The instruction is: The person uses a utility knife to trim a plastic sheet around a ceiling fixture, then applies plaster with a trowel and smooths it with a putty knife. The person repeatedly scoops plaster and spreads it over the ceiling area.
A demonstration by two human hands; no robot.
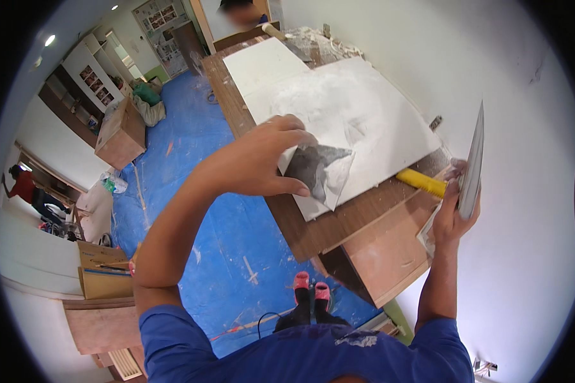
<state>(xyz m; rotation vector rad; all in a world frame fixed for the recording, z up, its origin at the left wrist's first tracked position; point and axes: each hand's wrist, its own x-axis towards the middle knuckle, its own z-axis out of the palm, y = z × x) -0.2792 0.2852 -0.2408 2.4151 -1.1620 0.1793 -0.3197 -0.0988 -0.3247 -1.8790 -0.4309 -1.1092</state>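
Note:
My left hand (268,156) is over the near left edge of a white board (390,134), thumb and fingers spread in a curve. Between and beyond its fingers is a dark grey, pointed sheet (319,171) smeared with white paste; whether the fingers touch it is unclear. White powder and paste coat the board. My right hand (455,210) is raised at the right by the wall, gripping a plastering trowel (473,166) with its thin metal blade seen nearly edge-on. Beside these fingers is a yellow handle-like piece (421,182); its far end is hidden.
The white board lies on a brown wooden table (338,220) against the white wall (517,76). Blue sheeting (191,159) covers the floor. A cardboard box (102,268) stands at the left. One person (239,13) is beyond the table; another in red (25,185) is far left.

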